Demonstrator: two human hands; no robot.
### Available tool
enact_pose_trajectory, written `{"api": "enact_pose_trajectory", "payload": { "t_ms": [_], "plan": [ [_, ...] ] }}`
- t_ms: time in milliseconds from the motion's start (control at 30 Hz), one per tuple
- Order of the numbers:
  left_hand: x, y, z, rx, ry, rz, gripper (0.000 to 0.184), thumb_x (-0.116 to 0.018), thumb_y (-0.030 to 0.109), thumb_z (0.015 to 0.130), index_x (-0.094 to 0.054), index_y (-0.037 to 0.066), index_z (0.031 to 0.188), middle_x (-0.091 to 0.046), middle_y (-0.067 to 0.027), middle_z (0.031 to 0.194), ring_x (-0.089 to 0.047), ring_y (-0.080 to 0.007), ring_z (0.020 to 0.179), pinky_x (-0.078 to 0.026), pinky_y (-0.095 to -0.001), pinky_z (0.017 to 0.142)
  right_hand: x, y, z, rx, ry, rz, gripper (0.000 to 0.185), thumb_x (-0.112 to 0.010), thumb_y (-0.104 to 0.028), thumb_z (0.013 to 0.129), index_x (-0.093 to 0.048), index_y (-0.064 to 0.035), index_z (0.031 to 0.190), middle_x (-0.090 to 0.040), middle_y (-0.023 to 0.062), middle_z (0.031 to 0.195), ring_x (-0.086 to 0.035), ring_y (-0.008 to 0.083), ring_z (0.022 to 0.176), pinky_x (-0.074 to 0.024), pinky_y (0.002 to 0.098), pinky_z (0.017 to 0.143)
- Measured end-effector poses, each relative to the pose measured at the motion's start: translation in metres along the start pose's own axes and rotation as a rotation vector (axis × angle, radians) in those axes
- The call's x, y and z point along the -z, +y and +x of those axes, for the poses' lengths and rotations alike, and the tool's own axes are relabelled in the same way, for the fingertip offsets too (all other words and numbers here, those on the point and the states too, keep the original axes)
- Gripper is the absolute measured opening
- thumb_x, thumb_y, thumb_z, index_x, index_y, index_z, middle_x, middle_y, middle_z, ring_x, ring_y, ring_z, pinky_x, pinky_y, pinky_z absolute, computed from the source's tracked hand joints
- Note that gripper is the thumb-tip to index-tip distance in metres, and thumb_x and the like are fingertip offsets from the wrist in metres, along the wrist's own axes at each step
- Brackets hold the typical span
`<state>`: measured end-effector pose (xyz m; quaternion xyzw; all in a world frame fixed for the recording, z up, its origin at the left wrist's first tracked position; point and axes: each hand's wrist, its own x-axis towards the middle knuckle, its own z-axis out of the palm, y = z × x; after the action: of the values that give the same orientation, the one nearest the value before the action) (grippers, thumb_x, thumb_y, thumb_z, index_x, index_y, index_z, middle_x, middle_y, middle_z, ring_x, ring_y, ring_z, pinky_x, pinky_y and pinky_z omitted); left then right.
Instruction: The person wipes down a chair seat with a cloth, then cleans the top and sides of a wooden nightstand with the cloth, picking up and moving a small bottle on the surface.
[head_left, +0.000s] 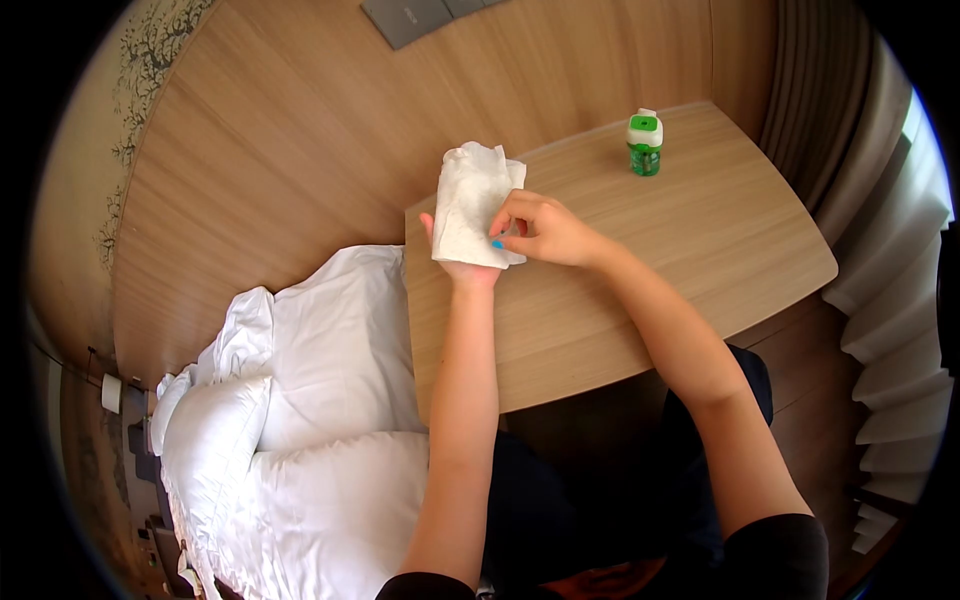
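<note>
A white paper tissue point(470, 205), creased and layered, lies over the upturned palm of my left hand point(472, 272). The thumb of that hand sticks out flat at the tissue's left edge, while its other fingers are hidden beneath. From the right, my right hand point(545, 232) reaches over the tissue with thumb and fingers bent together in a pinch near its lower right part. A bright blue spot point(497, 244) shows at the thumb tip; whether it is a nail or a small object I cannot tell.
Under my hands is a light wooden table point(640, 290) with a rounded corner. A green bottle with a white and green cap point(645, 145) stands near its back edge. White pillows point(330, 350) lie on the left. Curtains point(880, 300) hang on the right.
</note>
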<state>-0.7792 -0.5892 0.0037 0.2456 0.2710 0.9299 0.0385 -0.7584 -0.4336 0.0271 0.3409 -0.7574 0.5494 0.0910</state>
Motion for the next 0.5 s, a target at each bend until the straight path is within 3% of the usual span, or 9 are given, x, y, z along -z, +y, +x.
{"api": "enact_pose_trajectory", "payload": {
  "t_ms": [67,167,267,367,467,500],
  "plan": [
    [-0.014,-0.004,0.0,-0.022,0.225,0.046,0.07,-0.033,0.064,0.088,-0.044,0.009,0.13,-0.057,-0.0057,0.107,-0.051,-0.0189,0.079,-0.042,-0.032,0.064,-0.004,-0.001,-0.001,0.022,0.01,-0.054,0.014,-0.066,-0.009,0.076,-0.065,-0.0077,0.09,-0.057,0.0028,0.093,-0.053,0.0159,0.079,-0.0461,0.0287,0.066],
    [-0.016,-0.006,-0.003,0.003,0.128,0.097,0.07,-0.031,0.065,0.089,-0.045,0.009,0.129,-0.057,-0.0045,0.108,-0.05,-0.017,0.077,-0.042,-0.0298,0.064,-0.007,-0.001,-0.001,0.06,0.043,-0.137,0.013,-0.066,-0.009,0.076,-0.066,-0.0073,0.089,-0.057,0.0029,0.091,-0.055,0.0171,0.079,-0.0471,0.0297,0.065],
    [0.003,-0.008,0.001,0.031,0.053,0.007,0.072,-0.024,0.063,0.091,-0.037,0.009,0.137,-0.052,-0.008,0.122,-0.052,-0.0252,0.098,-0.046,-0.0397,0.073,-0.009,0.001,-0.001,0.092,0.104,-0.187,0.011,-0.067,-0.011,0.073,-0.066,-0.0084,0.084,-0.06,0.0045,0.089,-0.058,0.0223,0.073,-0.0482,0.0341,0.065],
    [0.018,-0.009,0.005,0.082,-0.23,-0.189,0.071,-0.024,0.063,0.091,-0.037,0.009,0.137,-0.05,-0.0084,0.126,-0.051,-0.0251,0.105,-0.045,-0.0392,0.077,-0.01,0.001,-0.002,0.137,0.12,-0.234,0.011,-0.066,-0.011,0.073,-0.066,-0.0084,0.083,-0.061,0.005,0.087,-0.059,0.0242,0.073,-0.0485,0.0354,0.065],
    [-0.01,-0.011,-0.001,0.047,0.206,0.076,0.069,-0.031,0.062,0.09,-0.041,0.01,0.135,-0.051,-0.0078,0.126,-0.05,-0.0227,0.107,-0.042,-0.0355,0.088,-0.012,0.002,-0.001,0.199,0.14,-0.275,0.009,-0.065,-0.007,0.075,-0.065,-0.0065,0.084,-0.058,0.0044,0.084,-0.056,0.0187,0.067,-0.0466,0.0303,0.06],
    [-0.008,-0.011,-0.001,0.032,0.18,0.075,0.07,-0.031,0.063,0.09,-0.04,0.01,0.135,-0.049,-0.0081,0.129,-0.048,-0.0238,0.112,-0.04,-0.0367,0.092,-0.012,0.003,-0.001,0.177,0.161,-0.282,0.008,-0.065,-0.007,0.074,-0.064,-0.0068,0.082,-0.059,0.0051,0.084,-0.057,0.0213,0.069,-0.0475,0.0326,0.061]
  ]
}}
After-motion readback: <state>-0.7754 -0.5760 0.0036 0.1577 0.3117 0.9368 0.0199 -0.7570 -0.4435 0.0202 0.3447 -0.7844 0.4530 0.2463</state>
